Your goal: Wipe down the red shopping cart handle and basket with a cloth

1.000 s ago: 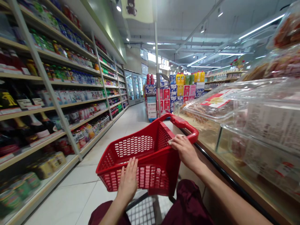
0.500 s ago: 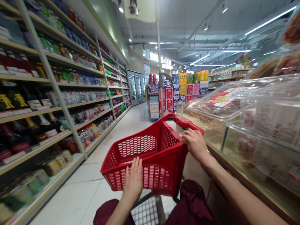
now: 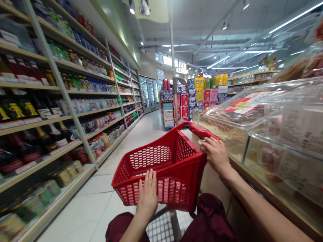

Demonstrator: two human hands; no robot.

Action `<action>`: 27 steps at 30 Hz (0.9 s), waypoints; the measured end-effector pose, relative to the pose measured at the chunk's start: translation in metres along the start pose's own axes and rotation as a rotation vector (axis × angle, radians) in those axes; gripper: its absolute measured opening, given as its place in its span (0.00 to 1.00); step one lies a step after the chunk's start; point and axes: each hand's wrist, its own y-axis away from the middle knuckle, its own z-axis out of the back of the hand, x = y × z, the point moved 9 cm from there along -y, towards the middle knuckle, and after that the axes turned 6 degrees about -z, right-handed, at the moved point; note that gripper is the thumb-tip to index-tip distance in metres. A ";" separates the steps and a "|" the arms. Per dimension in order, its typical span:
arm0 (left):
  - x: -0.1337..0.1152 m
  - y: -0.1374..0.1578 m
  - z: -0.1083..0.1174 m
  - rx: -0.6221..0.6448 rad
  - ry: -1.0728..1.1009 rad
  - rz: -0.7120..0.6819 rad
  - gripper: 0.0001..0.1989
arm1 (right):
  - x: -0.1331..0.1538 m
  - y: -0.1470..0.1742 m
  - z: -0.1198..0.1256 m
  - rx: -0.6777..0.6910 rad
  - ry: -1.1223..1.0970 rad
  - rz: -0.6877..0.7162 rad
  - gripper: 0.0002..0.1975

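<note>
We are looking down a supermarket aisle: stocked shelves [image 3: 63, 101] are running along the left of the frame, a white tiled floor [image 3: 83, 208] is stretching toward stacked drink cartons [image 3: 191, 101] at the centre, and clear lidded food bins [image 3: 272, 117] are sitting on a worktop [image 3: 277, 201] at the right.

In the head view, the red basket [image 3: 161, 168] is sitting at lower centre, tilted, over a wire rack [image 3: 161, 225] between our knees. Our left hand [image 3: 148, 195] is lying flat against its near wall, the grip apart with fingers spread. Our right hand [image 3: 215, 154] is resting at the basket's right rim, just under the red handle [image 3: 202, 131]; its grip is curled over the edge, but we cannot tell whether it is fully closed.

The basket is looking empty, so we are judging it light; its perforated plastic is reading as stiff yet slightly springy and fairly smooth. The thick handle and the solid rim are seeming the surest places to take hold.
</note>
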 end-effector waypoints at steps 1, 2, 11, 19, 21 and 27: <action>-0.001 0.000 0.001 0.008 0.008 0.008 0.35 | -0.005 -0.001 0.001 -0.019 0.016 -0.023 0.14; -0.001 -0.001 0.001 0.015 0.012 0.014 0.35 | -0.001 0.002 -0.002 -0.016 0.014 -0.018 0.14; 0.001 0.000 0.003 0.014 -0.017 -0.005 0.34 | 0.055 0.018 -0.027 0.129 -0.103 0.160 0.14; -0.006 0.000 0.002 0.041 0.006 0.010 0.35 | 0.064 0.026 -0.032 0.117 -0.110 0.167 0.14; -0.005 0.000 0.003 0.035 -0.007 0.000 0.34 | 0.079 0.032 -0.037 0.145 -0.146 0.227 0.14; -0.008 -0.002 0.006 0.069 0.009 0.018 0.33 | 0.010 0.006 -0.011 0.032 0.010 0.019 0.14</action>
